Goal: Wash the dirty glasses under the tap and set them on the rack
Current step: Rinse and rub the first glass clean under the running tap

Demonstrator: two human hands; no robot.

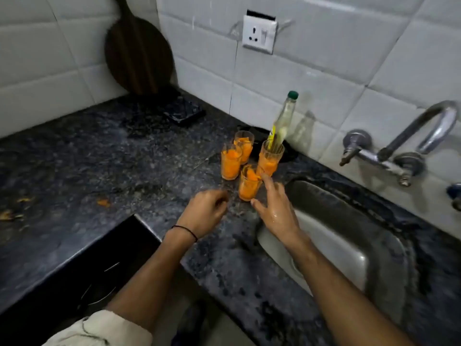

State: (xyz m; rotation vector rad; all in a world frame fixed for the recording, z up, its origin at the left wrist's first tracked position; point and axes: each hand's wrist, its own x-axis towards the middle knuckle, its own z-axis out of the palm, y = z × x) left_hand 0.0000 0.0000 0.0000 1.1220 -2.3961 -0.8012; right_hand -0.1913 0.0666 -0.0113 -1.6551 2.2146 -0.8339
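A dark speckled worktop [99, 151] ran under white tiles, with a steel sink [374, 245] and tap [404, 134] on the right. I saw four orange-smeared glasses [231, 162] clustered by a green-capped bottle [284, 118], left of the sink. The wet right grip [277, 211] was released, fingers spread just beside the nearest glass [248, 183]. The left grip [204, 211] hovered clenched on nothing.

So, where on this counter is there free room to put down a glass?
The counter left of the glasses is bare up to the dark slab, save orange scraps. The sink looks free. Crowded: glasses and bottle beside the sink's far corner.
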